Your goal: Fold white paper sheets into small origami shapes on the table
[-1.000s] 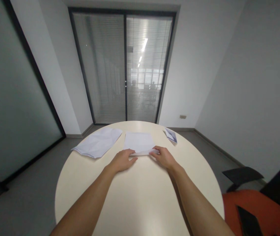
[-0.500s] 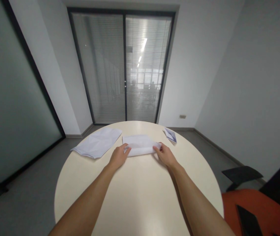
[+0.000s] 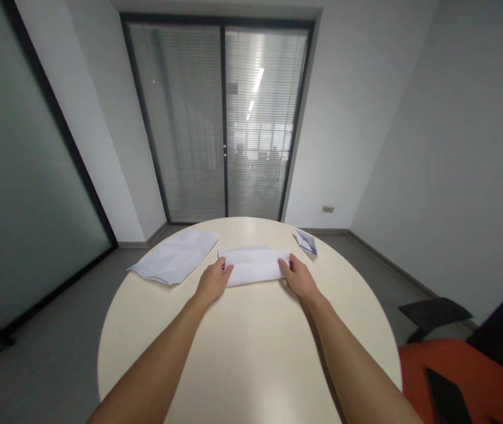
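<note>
A white sheet of paper (image 3: 255,268), folded over on itself, is held between my two hands above the round table. My left hand (image 3: 214,279) pinches its left end, thumb on the near face. At the opposite end my right hand (image 3: 297,277) grips the paper in the same way, fingers tucked behind. Part of the paper's back layer shows along its far edge. To the left lies a stack of creased white paper (image 3: 176,254). A small folded paper piece (image 3: 306,242) rests near the far right edge.
The cream round table (image 3: 242,347) has its far edge close to a glass door with blinds (image 3: 225,123). An orange chair (image 3: 463,377) with a black armrest (image 3: 436,312) stands at the right. A frosted glass panel (image 3: 26,176) is on the left.
The paper's flap has come further over toward me, so the near face looks taller and less of the back layer shows. Both hands keep their hold, nearly in place.
</note>
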Action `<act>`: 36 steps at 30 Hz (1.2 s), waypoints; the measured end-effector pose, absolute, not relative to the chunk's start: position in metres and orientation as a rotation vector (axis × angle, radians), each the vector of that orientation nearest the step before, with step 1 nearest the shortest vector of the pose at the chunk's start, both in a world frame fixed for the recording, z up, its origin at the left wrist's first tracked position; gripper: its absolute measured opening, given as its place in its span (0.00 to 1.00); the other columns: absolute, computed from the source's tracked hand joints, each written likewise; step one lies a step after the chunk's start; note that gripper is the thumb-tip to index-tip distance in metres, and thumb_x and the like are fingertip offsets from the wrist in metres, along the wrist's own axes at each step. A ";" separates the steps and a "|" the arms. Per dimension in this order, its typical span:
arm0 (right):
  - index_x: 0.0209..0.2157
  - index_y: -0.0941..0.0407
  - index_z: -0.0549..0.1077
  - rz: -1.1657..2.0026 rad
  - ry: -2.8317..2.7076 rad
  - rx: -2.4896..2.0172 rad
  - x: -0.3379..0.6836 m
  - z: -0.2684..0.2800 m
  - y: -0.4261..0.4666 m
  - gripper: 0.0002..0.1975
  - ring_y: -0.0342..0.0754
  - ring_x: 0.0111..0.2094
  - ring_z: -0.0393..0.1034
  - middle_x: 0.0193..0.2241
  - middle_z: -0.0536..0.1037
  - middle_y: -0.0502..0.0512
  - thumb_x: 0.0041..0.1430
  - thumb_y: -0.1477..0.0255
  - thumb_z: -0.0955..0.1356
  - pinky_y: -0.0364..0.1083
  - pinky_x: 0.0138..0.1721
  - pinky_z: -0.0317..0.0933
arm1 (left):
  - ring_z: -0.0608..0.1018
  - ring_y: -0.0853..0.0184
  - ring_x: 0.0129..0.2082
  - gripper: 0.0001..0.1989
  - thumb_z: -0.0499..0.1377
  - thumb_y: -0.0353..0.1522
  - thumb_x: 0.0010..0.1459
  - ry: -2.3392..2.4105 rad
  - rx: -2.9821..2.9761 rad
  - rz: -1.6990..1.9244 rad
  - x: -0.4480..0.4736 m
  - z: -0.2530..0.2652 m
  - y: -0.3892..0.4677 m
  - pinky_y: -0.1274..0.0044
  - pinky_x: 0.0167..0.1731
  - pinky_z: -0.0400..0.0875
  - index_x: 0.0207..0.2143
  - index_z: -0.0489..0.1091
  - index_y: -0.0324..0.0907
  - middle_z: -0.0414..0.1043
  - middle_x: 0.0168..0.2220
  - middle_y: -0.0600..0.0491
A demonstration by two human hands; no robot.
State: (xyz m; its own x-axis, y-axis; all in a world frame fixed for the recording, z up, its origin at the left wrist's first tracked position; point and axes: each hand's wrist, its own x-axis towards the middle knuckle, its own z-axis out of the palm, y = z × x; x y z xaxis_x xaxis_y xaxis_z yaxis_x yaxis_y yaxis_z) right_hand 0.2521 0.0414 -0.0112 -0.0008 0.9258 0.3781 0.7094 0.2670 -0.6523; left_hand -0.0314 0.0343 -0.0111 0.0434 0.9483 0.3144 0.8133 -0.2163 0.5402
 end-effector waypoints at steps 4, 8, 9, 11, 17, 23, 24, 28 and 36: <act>0.41 0.55 0.69 0.450 -1.765 -1.488 0.251 -0.013 0.042 0.15 0.49 0.33 0.69 0.34 0.78 0.54 0.63 0.59 0.62 0.45 0.36 0.59 | 0.77 0.65 0.33 0.09 0.51 0.38 0.68 1.813 2.077 0.903 -0.031 -0.011 0.034 0.78 0.31 0.60 0.35 0.63 0.45 0.73 0.29 0.53; 0.42 0.56 0.68 0.429 -1.788 -1.509 0.252 -0.013 0.042 0.13 0.49 0.31 0.69 0.31 0.77 0.53 0.61 0.62 0.63 0.45 0.34 0.59 | 0.79 0.63 0.34 0.09 0.49 0.39 0.69 1.813 2.043 0.898 -0.031 -0.010 0.033 0.77 0.33 0.62 0.38 0.63 0.45 0.75 0.31 0.51; 0.42 0.56 0.68 0.422 -1.783 -1.506 0.252 -0.013 0.042 0.14 0.48 0.30 0.69 0.30 0.76 0.52 0.62 0.62 0.62 0.45 0.33 0.58 | 0.79 0.63 0.35 0.09 0.49 0.39 0.70 1.817 2.048 0.895 -0.031 -0.010 0.033 0.77 0.33 0.63 0.38 0.63 0.45 0.75 0.31 0.51; 0.43 0.55 0.69 0.412 -1.771 -1.480 0.252 -0.012 0.042 0.15 0.48 0.29 0.68 0.28 0.75 0.51 0.64 0.60 0.61 0.44 0.32 0.57 | 0.79 0.62 0.35 0.09 0.49 0.39 0.70 1.836 2.060 0.880 -0.030 -0.009 0.033 0.76 0.33 0.63 0.39 0.63 0.45 0.75 0.32 0.51; 0.45 0.54 0.70 0.421 -1.746 -1.393 0.251 -0.013 0.043 0.18 0.49 0.30 0.70 0.31 0.77 0.53 0.66 0.56 0.59 0.45 0.32 0.59 | 0.79 0.61 0.38 0.11 0.48 0.40 0.70 1.868 2.025 0.898 -0.029 -0.008 0.032 0.76 0.35 0.65 0.46 0.64 0.45 0.77 0.35 0.49; 0.46 0.53 0.70 0.399 -1.709 -1.416 0.253 -0.013 0.045 0.18 0.50 0.32 0.71 0.33 0.78 0.54 0.65 0.57 0.60 0.45 0.34 0.61 | 0.80 0.59 0.39 0.19 0.50 0.44 0.67 1.886 2.032 0.900 -0.024 -0.005 0.028 0.74 0.36 0.67 0.54 0.63 0.43 0.78 0.36 0.48; 0.46 0.53 0.71 0.395 -1.708 -1.425 0.253 -0.012 0.044 0.18 0.50 0.32 0.71 0.33 0.78 0.54 0.65 0.57 0.60 0.45 0.34 0.61 | 0.80 0.58 0.39 0.22 0.50 0.45 0.67 1.878 2.046 0.898 -0.023 -0.005 0.027 0.74 0.37 0.67 0.56 0.62 0.43 0.78 0.36 0.47; 0.46 0.54 0.71 0.373 -1.705 -1.471 0.252 -0.011 0.043 0.19 0.50 0.31 0.71 0.32 0.77 0.55 0.65 0.57 0.59 0.45 0.34 0.60 | 0.80 0.56 0.42 0.32 0.52 0.46 0.65 1.812 2.036 0.916 -0.022 -0.005 0.024 0.72 0.40 0.68 0.66 0.49 0.43 0.79 0.41 0.46; 0.46 0.54 0.71 0.349 -1.701 -1.562 0.253 -0.014 0.047 0.19 0.50 0.29 0.71 0.29 0.77 0.54 0.64 0.57 0.60 0.44 0.31 0.59 | 0.80 0.58 0.42 0.34 0.56 0.39 0.64 1.831 2.001 0.825 -0.023 -0.004 0.026 0.73 0.40 0.67 0.68 0.48 0.45 0.79 0.40 0.48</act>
